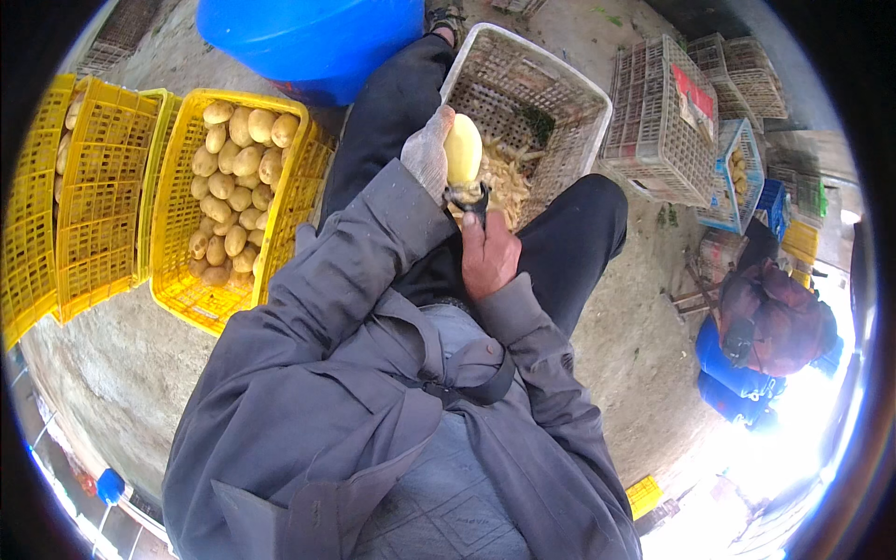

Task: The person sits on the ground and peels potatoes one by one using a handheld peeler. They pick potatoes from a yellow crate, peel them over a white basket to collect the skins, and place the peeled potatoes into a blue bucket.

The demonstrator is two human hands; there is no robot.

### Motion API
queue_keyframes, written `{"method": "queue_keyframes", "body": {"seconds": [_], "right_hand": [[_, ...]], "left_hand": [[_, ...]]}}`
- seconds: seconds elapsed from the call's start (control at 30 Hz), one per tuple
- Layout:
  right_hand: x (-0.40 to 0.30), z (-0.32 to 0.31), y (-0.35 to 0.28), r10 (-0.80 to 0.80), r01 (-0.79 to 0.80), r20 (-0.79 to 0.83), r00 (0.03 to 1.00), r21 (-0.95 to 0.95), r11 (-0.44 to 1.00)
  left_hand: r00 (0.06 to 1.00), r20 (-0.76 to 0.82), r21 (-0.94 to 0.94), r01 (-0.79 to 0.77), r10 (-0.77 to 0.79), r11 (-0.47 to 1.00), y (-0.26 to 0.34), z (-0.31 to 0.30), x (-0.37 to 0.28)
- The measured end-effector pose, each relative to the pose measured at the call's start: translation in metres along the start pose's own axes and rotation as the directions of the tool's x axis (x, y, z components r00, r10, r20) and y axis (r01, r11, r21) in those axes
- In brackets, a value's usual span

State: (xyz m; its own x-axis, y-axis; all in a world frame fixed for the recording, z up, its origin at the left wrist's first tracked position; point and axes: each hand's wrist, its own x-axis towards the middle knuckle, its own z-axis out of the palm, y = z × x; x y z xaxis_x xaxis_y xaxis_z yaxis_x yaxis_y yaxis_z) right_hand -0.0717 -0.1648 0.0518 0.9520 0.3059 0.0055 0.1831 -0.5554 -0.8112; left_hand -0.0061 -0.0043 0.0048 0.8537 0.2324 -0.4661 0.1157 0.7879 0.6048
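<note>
In my left hand (424, 152), which wears a knitted glove, I hold a potato (464, 147) whose visible side is peeled and pale yellow. My bare right hand (491, 257) grips a vegetable peeler (479, 200) by its dark handle. The peeler's head is at the potato's lower end, partly covered by peel. Both hands are above my lap at the near side of a whitish plastic crate (577, 77). Potato peelings (509, 182) are heaped inside it. To my left, unpeeled potatoes (234, 183) fill much of a yellow plastic crate (168, 224).
More yellow crates (105, 203) stand at far left. A large blue plastic container (315, 42) is ahead. At right are a grey crate (651, 112) and a light-blue crate (749, 182) with potatoes. Farther right, a person (773, 322) is bent over near blue containers (731, 371).
</note>
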Motion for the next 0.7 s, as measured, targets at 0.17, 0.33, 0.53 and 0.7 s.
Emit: {"method": "queue_keyframes", "body": {"seconds": [0.17,0.33,0.53,0.7], "right_hand": [[-0.016,-0.007,0.010,0.045,-0.045,0.006,0.999,-0.038,0.998],[-0.006,-0.009,0.005,0.128,-0.125,-0.011,0.992,0.156,0.980],[-0.005,-0.006,0.008,0.170,-0.167,0.020,0.985,0.326,0.931],[0.021,-0.019,0.013,0.204,-0.183,-0.008,0.979,0.405,0.896]], "left_hand": [[0.998,-0.008,-0.236,0.055,-0.058,0.970,0.003,0.004,0.003],[0.976,0.126,-0.378,0.211,-0.176,0.901,0.010,0.009,-0.009],[0.964,0.209,-0.289,0.220,-0.162,0.932,0.002,0.000,-0.004],[0.959,0.224,-0.204,0.222,-0.175,0.953,0.002,0.003,-0.009]]}}
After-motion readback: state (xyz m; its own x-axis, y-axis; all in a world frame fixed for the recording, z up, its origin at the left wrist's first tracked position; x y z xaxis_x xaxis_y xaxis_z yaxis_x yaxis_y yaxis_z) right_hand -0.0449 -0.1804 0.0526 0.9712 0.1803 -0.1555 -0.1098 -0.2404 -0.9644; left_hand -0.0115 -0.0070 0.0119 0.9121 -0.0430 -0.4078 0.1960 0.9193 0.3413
